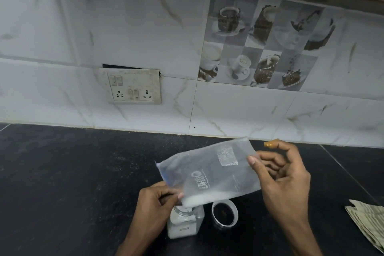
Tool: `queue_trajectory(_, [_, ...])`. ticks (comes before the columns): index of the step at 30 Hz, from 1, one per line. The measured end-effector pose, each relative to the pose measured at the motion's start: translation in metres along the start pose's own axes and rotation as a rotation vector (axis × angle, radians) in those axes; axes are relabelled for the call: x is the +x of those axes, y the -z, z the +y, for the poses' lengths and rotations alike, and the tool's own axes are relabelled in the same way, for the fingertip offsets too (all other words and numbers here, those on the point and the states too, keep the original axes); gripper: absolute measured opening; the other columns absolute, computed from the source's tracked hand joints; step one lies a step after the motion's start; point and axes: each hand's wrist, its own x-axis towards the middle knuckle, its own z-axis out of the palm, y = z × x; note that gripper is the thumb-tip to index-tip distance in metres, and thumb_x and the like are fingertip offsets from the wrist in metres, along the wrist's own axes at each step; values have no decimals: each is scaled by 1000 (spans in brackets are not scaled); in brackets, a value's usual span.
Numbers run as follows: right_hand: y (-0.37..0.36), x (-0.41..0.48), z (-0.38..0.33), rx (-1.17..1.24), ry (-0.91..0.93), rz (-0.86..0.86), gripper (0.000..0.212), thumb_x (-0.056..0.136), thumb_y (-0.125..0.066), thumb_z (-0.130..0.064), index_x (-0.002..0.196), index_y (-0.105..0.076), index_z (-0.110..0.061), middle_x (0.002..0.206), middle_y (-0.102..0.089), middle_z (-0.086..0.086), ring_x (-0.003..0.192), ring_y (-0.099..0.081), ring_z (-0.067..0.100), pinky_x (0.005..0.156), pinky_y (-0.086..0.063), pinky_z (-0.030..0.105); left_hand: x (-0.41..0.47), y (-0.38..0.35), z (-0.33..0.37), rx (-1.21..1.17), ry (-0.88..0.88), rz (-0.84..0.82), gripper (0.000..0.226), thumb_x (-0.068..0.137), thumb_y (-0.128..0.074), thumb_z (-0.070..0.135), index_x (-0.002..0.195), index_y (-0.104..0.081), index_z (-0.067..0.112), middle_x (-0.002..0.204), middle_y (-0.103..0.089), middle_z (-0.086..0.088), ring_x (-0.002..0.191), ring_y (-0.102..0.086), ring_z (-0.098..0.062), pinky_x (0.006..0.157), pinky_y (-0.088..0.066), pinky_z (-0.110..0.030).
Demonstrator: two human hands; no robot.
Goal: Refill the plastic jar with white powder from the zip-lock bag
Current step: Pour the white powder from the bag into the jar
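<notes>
Both hands gripping zip-lock bag (209, 170): left hand (158, 201) pinching low corner over open plastic jar (185, 222), right hand (284, 181) lifting far end. White powder (199, 196) pooled at low corner. Lid (224, 213) between hands.

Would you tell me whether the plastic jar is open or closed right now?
Open: the plastic jar has no lid, and the zip-lock bag feeds its mouth.

It was a home kitchen: black stone counter (62, 172), marble-look wall tiles (124, 16), coffee-cup picture tile (264, 45) upper right, switchboard (133, 86).
</notes>
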Motion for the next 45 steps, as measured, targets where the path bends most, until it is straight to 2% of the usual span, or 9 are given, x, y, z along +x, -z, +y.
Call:
queue_trajectory(6, [-1,1,1,8,4,19,38,76,-78,-10,103,-56,-25,92,-75,-6,77,-73,10,71,-57,17,2,-1,4,-1,-8,-1,20,75,-79,2,62,-78,17,67,-73,4,53,-65,1,53,-47,-6])
queue_trajectory(9, [-2,1,1,9,4,36,38,76,-78,-8,103,-57,-24,92,-75,-6,77,-73,10,71,-56,16,2,-1,6,-4,27,-30,25,77,-76,1,58,-75,16,52,-68,8,45,-62,2,46,-43,-3])
queue_trajectory(12, [-2,3,2,1,8,26,37,76,-78,-8,103,-58,-23,92,-75,-7,77,-73,9,70,-56,15,2,0,4,-19,2,-9,31,75,-78,-1,62,-78,28,73,-76,7,62,-71,-2,55,-50,-6])
queue_trajectory(18, [-5,2,1,-20,25,16,40,75,-79,-7,102,-58,-28,92,-74,-10,77,-72,8,70,-55,14,4,-2,-1,-11,7,-21,16,76,-78,-1,71,-81,14,78,-76,5,66,-73,-6,59,-56,-13])
queue_trajectory(32, [-5,8,1,18,26,54,40,75,-79,-5,102,-58,-27,91,-75,-6,76,-73,10,70,-56,15,7,-3,3,-41,13,-27,20,75,-77,-6,65,-80,12,64,-74,12,51,-67,3,52,-48,-3])
queue_trajectory(36, [-9,4,1,-18,48,-8,43,75,-79,-3,100,-58,-31,89,-75,-7,76,-72,9,68,-55,13,8,-3,-1,-29,-13,-24,28,75,-76,-9,67,-81,17,72,-75,5,62,-72,-2,58,-53,-7])
queue_trajectory(39, [-7,4,2,32,15,59,38,73,-79,-9,100,-60,-27,88,-75,-3,74,-73,12,68,-57,17,9,-2,-3,-27,-1,-19,16,73,-78,-7,67,-81,7,50,-65,0,45,-61,7,50,-44,-1])
queue_trajectory(43, [-9,4,1,19,22,32,36,73,-78,-14,100,-60,-28,88,-75,-3,75,-73,12,68,-56,17,9,-2,-4,-21,-9,-16,28,74,-78,-8,63,-81,17,68,-75,4,61,-71,1,58,-51,-5])
queue_trajectory(45, [-10,4,0,24,9,58,36,72,-77,-17,101,-59,-28,88,-75,-4,75,-73,11,69,-57,16,10,-2,-4,-19,-1,-17,23,74,-78,-7,64,-81,14,60,-73,6,52,-67,4,52,-48,-3])
